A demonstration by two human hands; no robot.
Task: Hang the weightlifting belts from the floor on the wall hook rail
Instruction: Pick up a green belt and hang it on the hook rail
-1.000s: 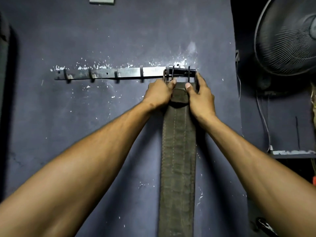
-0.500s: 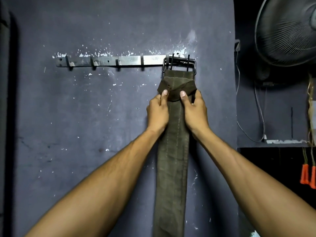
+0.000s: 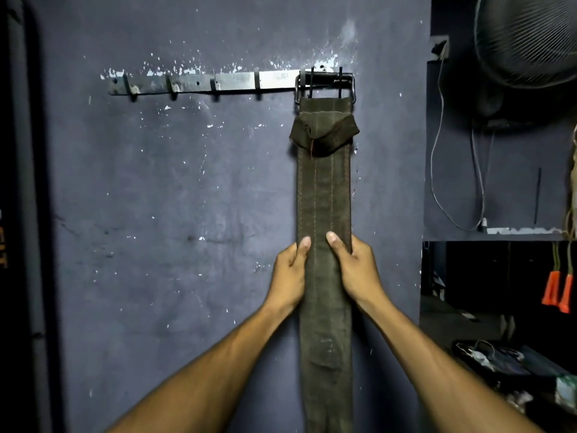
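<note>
An olive-green weightlifting belt [image 3: 323, 189] hangs straight down the dark wall. Its metal buckle [image 3: 324, 84] is hooked over the right end of the metal hook rail [image 3: 237, 81]. My left hand [image 3: 288, 273] grips the belt's left edge about halfway down, thumb on the front. My right hand [image 3: 356, 270] grips the right edge at the same height. The belt's lower end runs out of the bottom of the view.
Several bare hooks stand along the rail to the left of the buckle. A wall fan [image 3: 527, 39] with hanging cables is at the upper right. Orange handles [image 3: 559, 289] hang over a cluttered dark area at the lower right.
Both hands have slid down the belt, from the buckle at the rail to about halfway down. The buckle stays hooked on the rail.
</note>
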